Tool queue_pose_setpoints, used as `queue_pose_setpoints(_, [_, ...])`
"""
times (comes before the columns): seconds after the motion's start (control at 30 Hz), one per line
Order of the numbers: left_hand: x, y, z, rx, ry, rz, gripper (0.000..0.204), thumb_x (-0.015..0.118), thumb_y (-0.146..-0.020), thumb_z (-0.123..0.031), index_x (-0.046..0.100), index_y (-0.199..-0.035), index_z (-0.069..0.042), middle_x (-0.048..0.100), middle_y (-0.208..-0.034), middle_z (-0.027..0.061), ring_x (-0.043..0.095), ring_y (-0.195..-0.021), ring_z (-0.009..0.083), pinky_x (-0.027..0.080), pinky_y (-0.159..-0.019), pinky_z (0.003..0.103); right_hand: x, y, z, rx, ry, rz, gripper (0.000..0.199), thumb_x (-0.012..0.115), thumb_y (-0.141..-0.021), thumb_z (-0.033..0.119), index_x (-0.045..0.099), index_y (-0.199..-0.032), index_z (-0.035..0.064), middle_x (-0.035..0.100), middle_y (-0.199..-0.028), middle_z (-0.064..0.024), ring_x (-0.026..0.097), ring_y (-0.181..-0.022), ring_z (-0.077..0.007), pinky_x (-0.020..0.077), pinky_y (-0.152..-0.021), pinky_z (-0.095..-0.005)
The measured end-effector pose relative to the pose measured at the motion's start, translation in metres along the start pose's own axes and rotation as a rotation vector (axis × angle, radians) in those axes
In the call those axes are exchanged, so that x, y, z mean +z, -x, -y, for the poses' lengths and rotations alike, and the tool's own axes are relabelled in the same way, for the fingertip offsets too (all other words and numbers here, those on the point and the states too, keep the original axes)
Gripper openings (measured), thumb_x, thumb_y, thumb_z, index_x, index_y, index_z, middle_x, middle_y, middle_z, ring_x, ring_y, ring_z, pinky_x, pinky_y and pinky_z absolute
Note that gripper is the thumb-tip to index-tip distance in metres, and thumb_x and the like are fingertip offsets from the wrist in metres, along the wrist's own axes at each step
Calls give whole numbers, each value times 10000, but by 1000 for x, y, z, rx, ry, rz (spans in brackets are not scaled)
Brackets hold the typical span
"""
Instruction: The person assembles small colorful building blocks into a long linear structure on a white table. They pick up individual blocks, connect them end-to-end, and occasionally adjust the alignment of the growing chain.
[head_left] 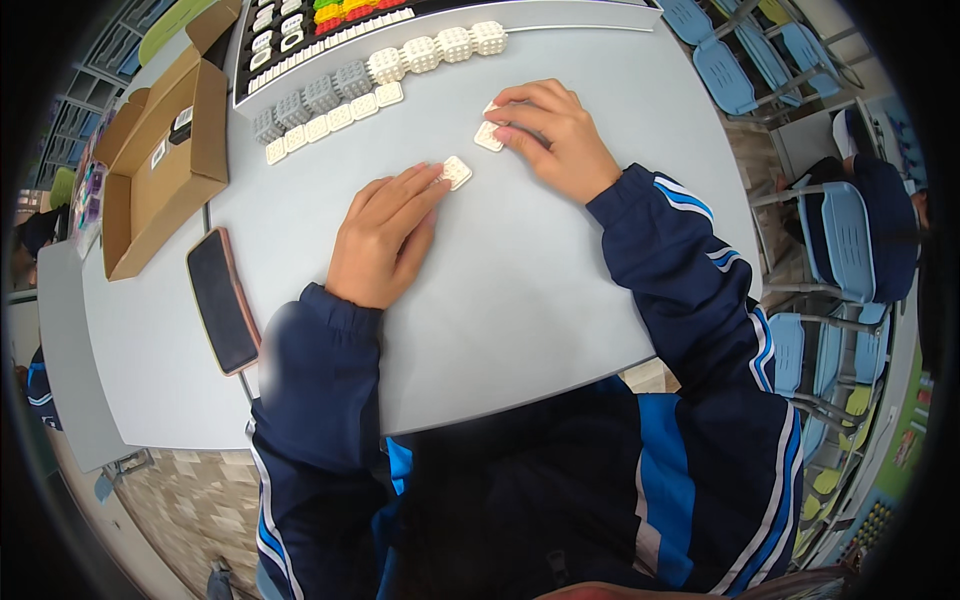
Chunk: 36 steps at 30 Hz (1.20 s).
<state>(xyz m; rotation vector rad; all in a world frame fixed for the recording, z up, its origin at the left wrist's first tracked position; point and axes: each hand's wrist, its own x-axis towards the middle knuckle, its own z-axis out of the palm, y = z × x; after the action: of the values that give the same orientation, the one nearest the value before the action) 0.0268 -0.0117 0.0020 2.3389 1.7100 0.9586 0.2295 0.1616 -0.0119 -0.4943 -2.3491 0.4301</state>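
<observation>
My left hand (385,235) lies over the table with its fingers stretched out, their tips touching a small white square tile (457,172). My right hand (560,135) is a little farther away, to the right. Its thumb and fingers close on another white square tile (488,137), and a bit of white shows under the fingertips beside it. Beyond my hands runs a row of studded cubes: grey ones (321,93) at the left and white ones (421,54) at the right. Several flat white square tiles (340,117) lie lined up along the near side of the grey cubes.
A kit tray (380,32) with black slots and coloured bricks stands at the far edge. On the left are an open cardboard box (185,190) and a phone (222,300) lying on the grey table (500,330). Blue chairs (845,235) stand to the right.
</observation>
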Motion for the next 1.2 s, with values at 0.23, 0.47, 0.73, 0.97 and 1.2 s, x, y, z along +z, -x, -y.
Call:
queue_pose_setpoints(0.23, [2,-2,-4,1,-18,12,390,628,-878,-20,618,-1267,-44,593,-1338,139,585,-1175,319,432,-1026,412,-1,-3,4,2,-77,-10,149,727,-848,151,699,-954,51,662,-1045,-47,594,-1010,-231,499,-850,-341])
queue_pose_setpoints(0.47, [4,-3,-7,-9,-72,27,423,625,-902,-57,585,-1323,-57,578,-1362,135,575,-1205,302,418,-1054,424,2,-2,11,-6,-61,-18,172,730,-854,151,700,-971,30,655,-1029,-57,588,-944,-231,497,-805,-332])
queue_pose_setpoints(0.73, [5,-4,-9,-11,-83,19,439,642,-889,-56,588,-1325,-65,579,-1365,122,595,-1150,305,450,-1008,390,5,0,10,-18,-61,-34,214,708,-878,210,714,-959,12,631,-998,-67,556,-984,-230,497,-840,-335])
queue_pose_setpoints(0.97, [6,-6,-12,-6,-120,23,437,645,-887,-52,594,-1320,-68,580,-1369,111,593,-1160,299,456,-990,366,6,0,9,-37,-44,-37,195,707,-873,194,717,-938,10,639,-974,-59,554,-961,-227,497,-830,-332])
queue_pose_setpoints(1.2, [7,-13,-9,10,-166,112,441,572,-950,-99,519,-1387,-79,531,-1427,114,461,-1358,254,328,-1104,427,6,-1,6,-47,38,-98,179,699,-869,173,716,-939,9,638,-972,-51,548,-961,-231,502,-831,-334])
